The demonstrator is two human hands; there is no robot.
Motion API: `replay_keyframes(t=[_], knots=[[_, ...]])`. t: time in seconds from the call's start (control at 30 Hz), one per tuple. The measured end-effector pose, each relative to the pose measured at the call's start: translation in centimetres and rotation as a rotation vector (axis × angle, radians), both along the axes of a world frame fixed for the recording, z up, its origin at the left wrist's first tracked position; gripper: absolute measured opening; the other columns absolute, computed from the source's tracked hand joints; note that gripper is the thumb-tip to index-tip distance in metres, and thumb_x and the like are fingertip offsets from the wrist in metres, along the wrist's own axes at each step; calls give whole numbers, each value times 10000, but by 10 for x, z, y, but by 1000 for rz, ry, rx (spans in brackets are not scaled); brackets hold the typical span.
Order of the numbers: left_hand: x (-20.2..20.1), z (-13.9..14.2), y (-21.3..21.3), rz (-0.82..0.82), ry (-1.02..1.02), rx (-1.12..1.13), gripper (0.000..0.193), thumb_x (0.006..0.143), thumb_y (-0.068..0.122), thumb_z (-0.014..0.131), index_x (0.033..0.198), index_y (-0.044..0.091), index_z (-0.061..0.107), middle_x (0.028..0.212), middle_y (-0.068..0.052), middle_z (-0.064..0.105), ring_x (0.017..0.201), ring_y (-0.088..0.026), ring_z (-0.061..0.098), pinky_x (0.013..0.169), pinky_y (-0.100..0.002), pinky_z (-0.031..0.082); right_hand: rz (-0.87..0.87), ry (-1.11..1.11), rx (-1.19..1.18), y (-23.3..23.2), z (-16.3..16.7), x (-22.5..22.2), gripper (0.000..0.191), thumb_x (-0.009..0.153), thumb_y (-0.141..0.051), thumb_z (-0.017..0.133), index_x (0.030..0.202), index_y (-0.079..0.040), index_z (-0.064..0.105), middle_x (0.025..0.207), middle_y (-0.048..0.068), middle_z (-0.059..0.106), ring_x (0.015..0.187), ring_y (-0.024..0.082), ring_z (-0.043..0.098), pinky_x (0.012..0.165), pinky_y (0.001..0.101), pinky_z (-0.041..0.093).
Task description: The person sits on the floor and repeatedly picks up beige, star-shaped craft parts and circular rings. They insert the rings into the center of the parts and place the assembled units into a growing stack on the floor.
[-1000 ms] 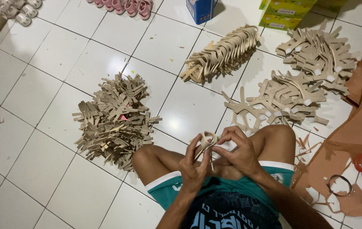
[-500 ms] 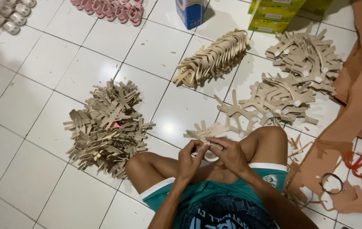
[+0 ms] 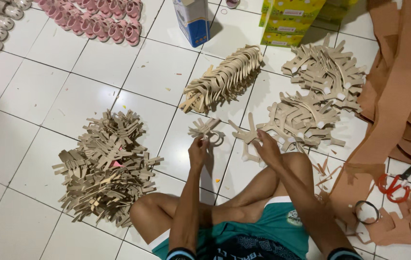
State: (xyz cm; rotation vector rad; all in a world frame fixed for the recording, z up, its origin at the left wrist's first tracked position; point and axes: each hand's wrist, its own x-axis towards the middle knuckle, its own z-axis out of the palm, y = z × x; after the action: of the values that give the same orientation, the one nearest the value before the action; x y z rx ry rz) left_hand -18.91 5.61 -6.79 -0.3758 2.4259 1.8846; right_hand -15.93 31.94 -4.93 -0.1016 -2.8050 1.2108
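head | left hand (image 3: 198, 151) grip clamped on tan cutout (image 3: 205, 129) | right hand (image 3: 267, 147) grip apart, on cutout pile (image 3: 301, 120)

Landmark: fanned row of cutouts (image 3: 224, 79) on floor (image 3: 37, 96). Loose pile (image 3: 102, 166) lies left-front, flat stack (image 3: 306, 118) right-front, scissors (image 3: 394, 185) far right-front, carton (image 3: 193, 21) behind it.

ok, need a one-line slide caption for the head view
Seated on white tiles, left hand holds a tan cut-out strap piece; right hand reaches the loose pile of like pieces.
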Motion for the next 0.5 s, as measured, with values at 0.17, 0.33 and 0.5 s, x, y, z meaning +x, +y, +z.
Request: replay_keyframes(t=[0.17, 0.33, 0.5], knots=[[2, -8, -10, 45, 118, -198, 458, 947, 266, 748, 1239, -69, 636, 1075, -204, 731, 995, -291, 705, 854, -370, 552, 70, 7, 423, 2, -7, -11, 437, 898, -66, 656, 1328, 1, 617, 1163, 226, 625, 1062, 404, 621, 941, 497, 514], [21, 12, -2, 22, 153, -161, 333, 995, 212, 642, 1209, -43, 670, 1091, -185, 752, 1011, -268, 733, 879, -357, 575, 91, -53, 249, 11, -1, -9, 395, 906, -34, 623, 1298, -33, 665, 1177, 228, 595, 1008, 388, 641, 887, 458, 546], [22, 56, 22, -117, 188, 53, 359, 963, 161, 671, 1275, -12, 632, 1135, -158, 727, 990, -230, 724, 846, -333, 588, 291, 86, -1, 7, 48, 30, 435, 874, -92, 674, 1308, -54, 664, 1174, 174, 594, 987, 325, 670, 826, 421, 563]])
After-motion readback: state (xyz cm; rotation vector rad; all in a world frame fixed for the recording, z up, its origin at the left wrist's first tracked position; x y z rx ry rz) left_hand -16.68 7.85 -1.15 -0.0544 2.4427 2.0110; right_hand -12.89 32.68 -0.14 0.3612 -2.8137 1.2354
